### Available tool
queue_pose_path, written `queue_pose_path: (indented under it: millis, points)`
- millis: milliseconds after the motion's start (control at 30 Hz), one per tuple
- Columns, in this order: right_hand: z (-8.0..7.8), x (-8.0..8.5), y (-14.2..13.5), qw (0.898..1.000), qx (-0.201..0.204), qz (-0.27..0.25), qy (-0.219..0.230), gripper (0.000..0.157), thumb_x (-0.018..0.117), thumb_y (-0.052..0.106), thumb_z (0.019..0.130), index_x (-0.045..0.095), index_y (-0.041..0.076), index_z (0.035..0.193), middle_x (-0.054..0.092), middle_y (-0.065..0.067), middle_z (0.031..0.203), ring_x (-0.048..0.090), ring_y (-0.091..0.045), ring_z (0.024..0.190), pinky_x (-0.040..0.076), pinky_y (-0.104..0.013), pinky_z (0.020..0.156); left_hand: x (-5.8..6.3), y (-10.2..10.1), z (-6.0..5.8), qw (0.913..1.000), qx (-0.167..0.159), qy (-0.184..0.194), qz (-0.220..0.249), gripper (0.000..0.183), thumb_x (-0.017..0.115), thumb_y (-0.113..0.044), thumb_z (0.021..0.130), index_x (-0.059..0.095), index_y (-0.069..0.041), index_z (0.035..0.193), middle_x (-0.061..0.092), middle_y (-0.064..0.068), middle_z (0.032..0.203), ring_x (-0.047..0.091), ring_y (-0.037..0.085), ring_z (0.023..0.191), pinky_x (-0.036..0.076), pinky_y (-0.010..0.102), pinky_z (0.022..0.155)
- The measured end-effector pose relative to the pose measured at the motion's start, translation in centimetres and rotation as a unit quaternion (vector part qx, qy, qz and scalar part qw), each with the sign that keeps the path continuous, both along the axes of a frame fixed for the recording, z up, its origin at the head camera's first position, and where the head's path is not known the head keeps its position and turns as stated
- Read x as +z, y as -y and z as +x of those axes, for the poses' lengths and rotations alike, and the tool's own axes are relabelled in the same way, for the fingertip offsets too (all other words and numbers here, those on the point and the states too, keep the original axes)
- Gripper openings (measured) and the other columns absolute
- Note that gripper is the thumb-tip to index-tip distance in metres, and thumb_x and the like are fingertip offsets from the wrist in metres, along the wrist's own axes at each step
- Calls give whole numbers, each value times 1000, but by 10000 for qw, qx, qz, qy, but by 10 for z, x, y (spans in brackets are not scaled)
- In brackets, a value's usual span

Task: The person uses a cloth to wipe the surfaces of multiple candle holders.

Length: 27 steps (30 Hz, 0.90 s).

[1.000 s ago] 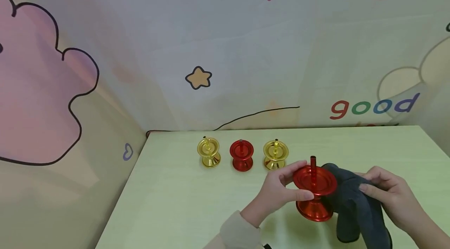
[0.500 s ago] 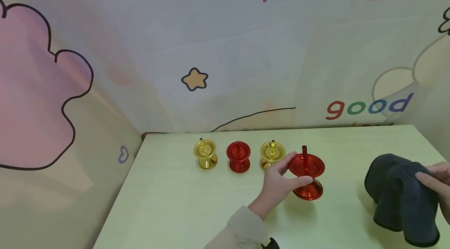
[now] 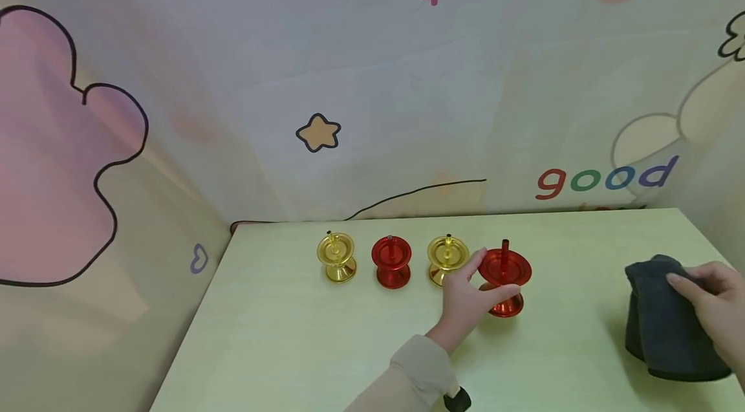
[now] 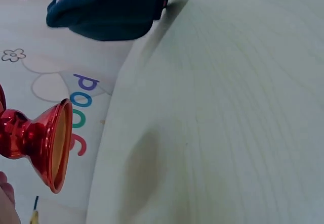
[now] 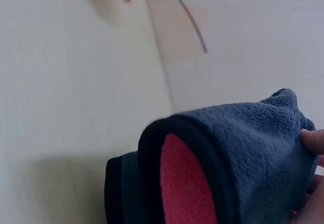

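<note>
Thumb and fingers of my left hand (image 3: 465, 302) grip a red metal candle holder (image 3: 512, 275), its spike pointing up. Its flared base (image 4: 53, 145) hangs over the table, apart from its shadow, in the left wrist view. At the far right my right hand (image 3: 718, 305) pinches a dark grey-blue cloth (image 3: 672, 328) that hangs folded. In the right wrist view the cloth (image 5: 253, 148) shows a black edge and a red inner side. Left of the held holder stand a gold candle holder (image 3: 336, 258), a red one (image 3: 392, 261) and another gold one (image 3: 447, 257), in a row.
The pale wooden table (image 3: 291, 347) ends at the patterned backdrop (image 3: 378, 108) behind the row. The gold holder on the right stands close behind my left fingertips. A dark wrist device (image 3: 457, 400) sits below my left sleeve (image 3: 421, 367).
My right hand has drawn the cloth away from the red candle holder to the far right. My left hand has carried the holder away from me, towards the row.
</note>
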State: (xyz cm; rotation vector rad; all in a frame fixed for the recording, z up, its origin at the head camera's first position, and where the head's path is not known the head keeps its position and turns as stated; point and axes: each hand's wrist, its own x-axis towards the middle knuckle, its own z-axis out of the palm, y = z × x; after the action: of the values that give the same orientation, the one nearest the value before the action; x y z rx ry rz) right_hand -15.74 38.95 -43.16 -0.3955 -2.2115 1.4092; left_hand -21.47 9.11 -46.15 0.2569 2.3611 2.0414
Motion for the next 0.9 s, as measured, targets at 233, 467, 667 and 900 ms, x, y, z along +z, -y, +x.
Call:
queue_pose_path:
  millis: [233, 467, 667, 900]
  points:
    - [-29, -12, 30, 9912, 26, 951, 920, 20, 58, 27, 85, 56, 9, 78, 44, 30, 61, 40, 6, 59, 36, -14, 51, -12, -12, -9, 9993, 268, -134, -217, 70, 75, -45, 62, 52, -21, 124, 51, -10, 125, 44, 9, 120, 44, 32, 92]
    - [-49, -32, 40, 9884, 50, 1252, 857, 31, 53, 32, 87, 56, 2, 93, 40, 33, 64, 38, 10, 59, 34, -16, 53, -17, -20, -14, 9973, 528, -194, -475, 72, 75, -47, 62, 52, -18, 124, 52, -5, 125, 45, 11, 120, 46, 29, 90]
    - [-47, -44, 48, 9758, 685, 1740, 1131, 41, 43, 35, 91, 55, 0, 110, 61, -2, 90, 51, -2, 77, 41, -27, 65, -22, -26, -18, 9931, 780, -433, -767, 71, 75, -44, 63, 54, -13, 123, 54, 0, 124, 48, 14, 117, 45, 25, 90]
    - [-41, -55, 53, 9390, 1899, 2302, 1707, 56, 31, 38, 95, 36, -4, 131, 33, -37, 129, 27, -55, 116, 25, -65, 87, -31, -35, -22, 9850, 990, -876, -1113, 69, 74, -46, 65, 54, -14, 122, 56, 0, 122, 51, 15, 113, 47, 26, 87]
